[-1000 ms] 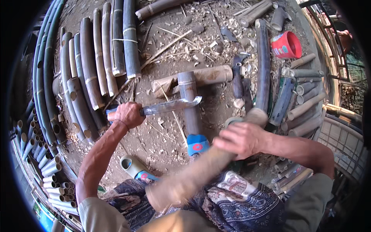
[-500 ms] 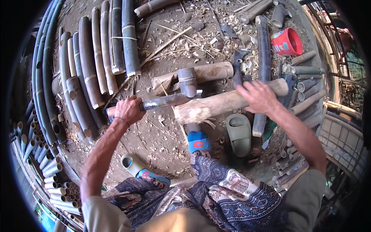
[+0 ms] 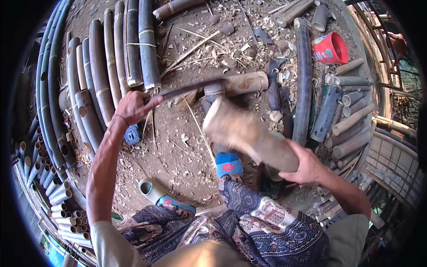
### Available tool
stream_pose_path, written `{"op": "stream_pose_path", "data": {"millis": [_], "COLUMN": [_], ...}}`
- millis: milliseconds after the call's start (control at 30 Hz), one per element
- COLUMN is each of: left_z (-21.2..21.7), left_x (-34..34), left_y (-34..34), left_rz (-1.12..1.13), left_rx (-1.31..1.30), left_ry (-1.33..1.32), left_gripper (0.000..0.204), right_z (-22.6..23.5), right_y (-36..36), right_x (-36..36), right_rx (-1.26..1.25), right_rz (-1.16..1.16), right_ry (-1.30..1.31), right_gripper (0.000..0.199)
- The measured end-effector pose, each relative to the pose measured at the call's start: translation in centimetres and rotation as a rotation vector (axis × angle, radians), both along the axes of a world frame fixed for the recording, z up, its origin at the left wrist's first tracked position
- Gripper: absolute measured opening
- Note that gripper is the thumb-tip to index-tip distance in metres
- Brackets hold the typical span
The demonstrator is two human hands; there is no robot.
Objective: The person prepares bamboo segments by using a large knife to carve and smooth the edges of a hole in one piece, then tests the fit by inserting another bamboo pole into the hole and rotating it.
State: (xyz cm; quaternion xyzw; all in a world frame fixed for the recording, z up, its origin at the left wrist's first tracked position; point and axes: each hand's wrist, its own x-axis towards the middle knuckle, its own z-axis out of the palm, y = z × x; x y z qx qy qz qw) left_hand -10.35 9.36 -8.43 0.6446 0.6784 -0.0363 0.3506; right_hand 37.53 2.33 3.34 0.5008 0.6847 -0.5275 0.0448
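Observation:
In my left hand (image 3: 135, 107), fingers wrapped round its handle, is a machete. Its long dark blade (image 3: 191, 88) reaches right, level with a short upright bamboo piece (image 3: 213, 92). My right hand (image 3: 307, 163) grips the near right end of a thick pale log (image 3: 249, 131). The log is smeared by motion and slants up to the left, above the blue sock on my right foot (image 3: 229, 164). Its far end comes close to the short bamboo piece; whether they touch I cannot tell. Behind lies a cut brown log (image 3: 247, 83) on the ground.
Long bamboo poles (image 3: 100, 66) lie at the left, with stacked cut tubes (image 3: 62, 196) nearer. A dark bamboo pole (image 3: 303, 80), a red bucket (image 3: 330, 48) and more bamboo pieces (image 3: 349, 122) are at the right. Another bladed tool (image 3: 273, 84) rests among wood chips.
The pale log's right end has swung down toward me, and my right hand now grips it from that end. My left hand has lifted the machete farther away, clear of the log.

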Motion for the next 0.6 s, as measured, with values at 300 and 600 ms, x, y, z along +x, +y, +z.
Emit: {"op": "stream_pose_path", "data": {"millis": [300,600], "left_z": [-1.3,0.0], "left_x": [0.2,1.7], "left_y": [0.5,-3.7], "left_rz": [-0.266,-0.269], "left_rx": [-0.142,0.028], "left_ry": [0.217,0.178], "left_gripper": [0.088,0.065], "right_z": [-0.6,-3.6], "right_y": [6.5,2.1], "right_x": [-3.6,-2.2], "right_rx": [0.344,0.366], "right_rz": [-0.405,-0.190], "right_ry": [0.297,-0.133], "right_gripper": [0.077,0.088]}}
